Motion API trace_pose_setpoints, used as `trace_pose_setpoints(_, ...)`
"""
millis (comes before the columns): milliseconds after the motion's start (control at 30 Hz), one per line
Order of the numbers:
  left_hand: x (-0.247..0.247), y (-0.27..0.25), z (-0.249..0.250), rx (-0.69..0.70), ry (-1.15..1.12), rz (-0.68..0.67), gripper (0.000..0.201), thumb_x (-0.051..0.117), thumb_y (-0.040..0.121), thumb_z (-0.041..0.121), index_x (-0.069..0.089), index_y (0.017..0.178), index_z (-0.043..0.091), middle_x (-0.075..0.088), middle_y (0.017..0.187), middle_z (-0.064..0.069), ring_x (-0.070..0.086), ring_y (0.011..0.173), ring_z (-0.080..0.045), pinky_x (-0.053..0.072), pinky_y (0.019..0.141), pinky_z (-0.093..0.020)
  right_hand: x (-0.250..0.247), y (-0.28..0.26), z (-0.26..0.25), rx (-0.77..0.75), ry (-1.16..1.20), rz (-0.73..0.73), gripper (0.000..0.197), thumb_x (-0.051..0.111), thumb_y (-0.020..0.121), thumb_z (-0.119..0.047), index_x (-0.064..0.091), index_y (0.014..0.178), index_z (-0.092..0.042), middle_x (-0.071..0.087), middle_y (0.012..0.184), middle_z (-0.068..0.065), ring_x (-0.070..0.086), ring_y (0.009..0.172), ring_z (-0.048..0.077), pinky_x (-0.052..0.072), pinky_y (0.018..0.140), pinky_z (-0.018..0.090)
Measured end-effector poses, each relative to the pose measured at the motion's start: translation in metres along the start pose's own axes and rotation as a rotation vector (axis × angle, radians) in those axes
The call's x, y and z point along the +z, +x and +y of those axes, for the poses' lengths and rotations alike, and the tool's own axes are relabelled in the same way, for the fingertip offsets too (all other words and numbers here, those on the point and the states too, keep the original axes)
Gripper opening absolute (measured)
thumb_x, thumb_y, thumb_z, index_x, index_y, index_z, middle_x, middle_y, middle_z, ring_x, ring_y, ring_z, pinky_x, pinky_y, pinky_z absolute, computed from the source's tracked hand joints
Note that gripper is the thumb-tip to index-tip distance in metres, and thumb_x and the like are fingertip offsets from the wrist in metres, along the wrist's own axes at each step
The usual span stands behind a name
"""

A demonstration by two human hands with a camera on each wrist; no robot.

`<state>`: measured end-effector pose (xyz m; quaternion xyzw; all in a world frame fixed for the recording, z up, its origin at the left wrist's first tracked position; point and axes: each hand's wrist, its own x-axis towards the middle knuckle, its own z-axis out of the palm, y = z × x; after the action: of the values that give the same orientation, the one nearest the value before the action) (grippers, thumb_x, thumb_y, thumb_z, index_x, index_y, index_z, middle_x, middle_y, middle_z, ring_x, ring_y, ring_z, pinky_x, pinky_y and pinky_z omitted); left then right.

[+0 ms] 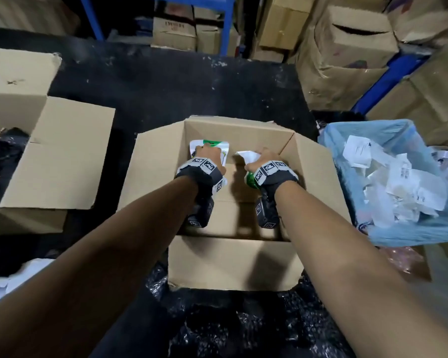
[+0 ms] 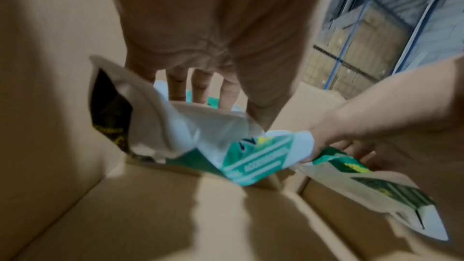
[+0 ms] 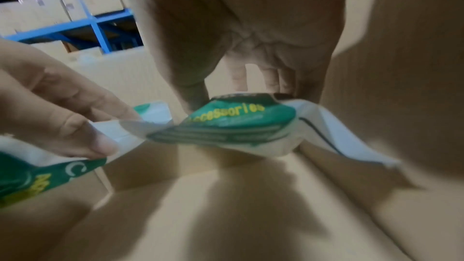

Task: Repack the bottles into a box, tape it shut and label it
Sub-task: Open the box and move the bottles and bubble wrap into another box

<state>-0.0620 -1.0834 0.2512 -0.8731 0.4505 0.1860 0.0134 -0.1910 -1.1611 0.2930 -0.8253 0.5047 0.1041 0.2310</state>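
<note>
An open cardboard box [image 1: 234, 129] stands in front of me with its flaps spread out. Both hands are down inside it. My left hand [image 1: 206, 155] grips a flat white and green packet [image 1: 212, 145] near the back left wall; in the left wrist view its fingers [image 2: 200, 86] curl over the crumpled packet [image 2: 191, 126]. My right hand [image 1: 260, 161] grips a second white and green packet [image 1: 246, 156] near the right wall, printed in yellow "accessories" [image 3: 238, 118]. The two packets almost touch. The box floor [image 3: 251, 215] under them is bare cardboard.
A blue bag-lined bin [image 1: 347, 164] full of crumpled paper slips stands right of the box. Another open carton [image 1: 60, 151] sits at the left. Stacked cartons [image 1: 347, 47] and a blue rack [image 1: 226, 24] stand behind. Black plastic [image 1: 217, 332] lies near me.
</note>
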Motion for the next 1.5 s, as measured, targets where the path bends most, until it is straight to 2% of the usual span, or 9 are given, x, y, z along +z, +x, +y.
trace_pose_setpoints(133, 0.030, 0.016, -0.001, -0.092, -0.029, -0.053, 0.045, 0.058, 0.078, 0.024, 0.050, 0.121, 0.014, 0.044, 0.127, -0.016, 0.043, 0.116, -0.037, 0.044, 0.094, -0.042, 0.026, 0.028, 0.013, 0.067, 0.095, 0.019, 0.042, 0.067, 0.078, -0.026, 0.057, 0.119, -0.023, 0.061, 0.123, 0.010, 0.059, 0.108, 0.032, 0.041, 0.075, 0.028)
trace_pose_setpoints(300, 0.061, 0.048, -0.007, -0.187, -0.124, -0.031, 0.056, 0.061, 0.072, 0.026, 0.046, 0.124, 0.013, 0.040, 0.133, -0.015, 0.039, 0.126, -0.035, 0.034, 0.104, -0.039, 0.030, 0.062, 0.022, 0.065, 0.098, 0.001, 0.036, 0.064, 0.078, -0.044, 0.060, 0.112, -0.031, 0.058, 0.124, 0.001, 0.058, 0.101, 0.027, 0.049, 0.087, 0.030)
trace_pose_setpoints(400, 0.083, 0.083, -0.014, -0.184, -0.206, -0.013, 0.061, 0.049, 0.059, 0.035, 0.046, 0.117, 0.017, 0.041, 0.132, -0.014, 0.041, 0.123, -0.035, 0.036, 0.103, -0.042, 0.028, 0.083, 0.028, 0.008, 0.044, -0.050, 0.032, 0.061, 0.090, -0.029, 0.053, 0.119, -0.038, 0.043, 0.135, 0.014, 0.050, 0.120, 0.028, 0.045, 0.092, 0.034)
trace_pose_setpoints(567, 0.060, 0.069, -0.012, -0.188, -0.111, 0.048, 0.040, 0.052, 0.080, 0.042, 0.049, 0.113, 0.019, 0.043, 0.130, -0.015, 0.042, 0.120, -0.038, 0.039, 0.099, -0.046, 0.033, 0.100, 0.026, -0.014, -0.053, -0.061, 0.051, 0.061, 0.089, -0.029, 0.045, 0.137, -0.035, 0.037, 0.140, 0.014, 0.047, 0.121, 0.030, 0.046, 0.088, 0.036)
trace_pose_setpoints(767, 0.043, 0.069, 0.007, -0.114, -0.230, 0.080, 0.045, 0.053, 0.090, 0.035, 0.047, 0.125, 0.007, 0.048, 0.131, -0.018, 0.039, 0.125, -0.034, 0.030, 0.103, -0.037, 0.030, 0.094, 0.020, 0.026, 0.036, 0.053, 0.045, 0.066, 0.083, -0.041, 0.060, 0.120, -0.017, 0.045, 0.128, 0.015, 0.055, 0.112, 0.034, 0.046, 0.082, 0.034)
trace_pose_setpoints(933, -0.004, 0.060, 0.028, -0.032, -0.475, 0.281, 0.037, 0.048, 0.088, 0.042, 0.061, 0.110, 0.015, 0.065, 0.110, -0.014, 0.058, 0.103, -0.036, 0.047, 0.085, -0.036, -0.009, 0.079, 0.011, 0.014, 0.149, 0.211, 0.027, 0.064, 0.086, -0.032, 0.068, 0.106, -0.015, 0.066, 0.111, 0.014, 0.062, 0.101, 0.031, 0.048, 0.079, 0.027)
trace_pose_setpoints(1100, -0.051, 0.027, 0.040, 0.154, -0.710, 0.398, 0.049, 0.043, 0.082, 0.049, 0.066, 0.110, 0.015, 0.068, 0.108, -0.008, 0.060, 0.103, -0.026, 0.044, 0.087, -0.028, -0.057, 0.040, 0.012, -0.086, 0.283, 0.346, 0.036, 0.058, 0.090, -0.029, 0.061, 0.124, -0.018, 0.064, 0.121, 0.011, 0.055, 0.116, 0.030, 0.044, 0.091, 0.028)
trace_pose_setpoints(1233, -0.074, -0.016, 0.045, 0.285, -0.739, 0.484, 0.036, 0.051, 0.091, 0.041, 0.066, 0.110, 0.015, 0.068, 0.109, -0.005, 0.059, 0.102, -0.017, 0.032, 0.078, -0.011, -0.075, -0.006, 0.026, -0.216, 0.346, 0.401, 0.040, 0.057, 0.091, -0.030, 0.057, 0.130, -0.021, 0.067, 0.118, 0.007, 0.058, 0.113, 0.024, 0.040, 0.089, 0.021)
trace_pose_setpoints(1500, -0.043, -0.127, 0.057, 0.338, -0.840, 0.529, 0.033, 0.053, 0.090, 0.040, 0.067, 0.108, 0.016, 0.067, 0.092, 0.002, 0.060, 0.087, -0.012, 0.044, 0.082, -0.023, -0.044, -0.099, 0.082, -0.374, 0.515, 0.371, 0.037, 0.063, 0.084, -0.024, 0.066, 0.121, -0.019, 0.069, 0.090, -0.001, 0.064, 0.083, 0.015, 0.052, 0.089, 0.030)
